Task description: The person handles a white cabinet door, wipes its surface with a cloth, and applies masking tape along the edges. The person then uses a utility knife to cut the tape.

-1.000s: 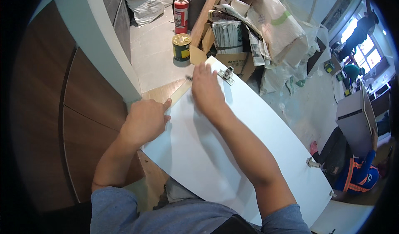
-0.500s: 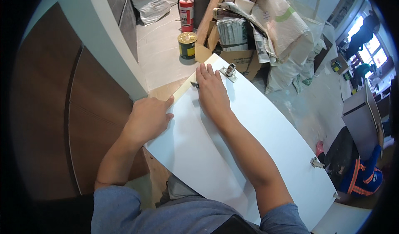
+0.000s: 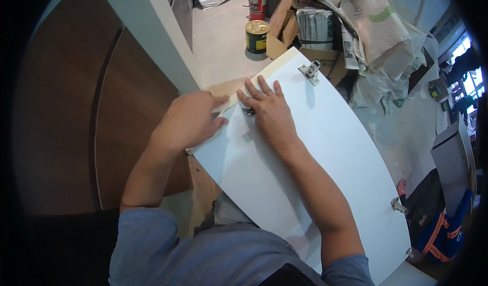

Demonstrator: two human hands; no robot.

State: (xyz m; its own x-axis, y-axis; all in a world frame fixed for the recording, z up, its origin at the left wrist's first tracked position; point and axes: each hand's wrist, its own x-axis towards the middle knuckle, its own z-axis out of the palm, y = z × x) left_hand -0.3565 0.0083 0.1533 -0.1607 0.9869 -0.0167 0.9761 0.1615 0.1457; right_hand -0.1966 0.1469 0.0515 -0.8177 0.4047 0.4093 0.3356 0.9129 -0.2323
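Observation:
A large white cabinet door panel [image 3: 325, 164] lies aslant in front of me. Along its far left edge runs a cream strip [image 3: 284, 61], perhaps tape. My left hand [image 3: 189, 121] is at the strip's near end, its index finger along the strip and its thumb over the panel; the other fingers are curled and partly hidden. My right hand [image 3: 272, 110] lies flat with spread fingers, the tips on the strip. From under its thumb side pokes a small dark, shiny piece [image 3: 248, 111], mostly hidden; I cannot tell its kind. A metal hinge [image 3: 310, 72] sits near the far corner.
Brown doors [image 3: 137, 118] and a pale frame post [image 3: 152, 32] stand close on the left. Beyond the panel are a tin can [image 3: 256, 39], a red fire extinguisher [image 3: 257, 1], bundled newspapers [image 3: 314, 29] and sacks [image 3: 376, 26]. At right, a person in blue and orange [image 3: 439, 237] is beside the panel.
The view has shifted, so the scene sits further right and the can lower. My right hand's fingers have spread wider, and its tips sit further from the panel's far corner.

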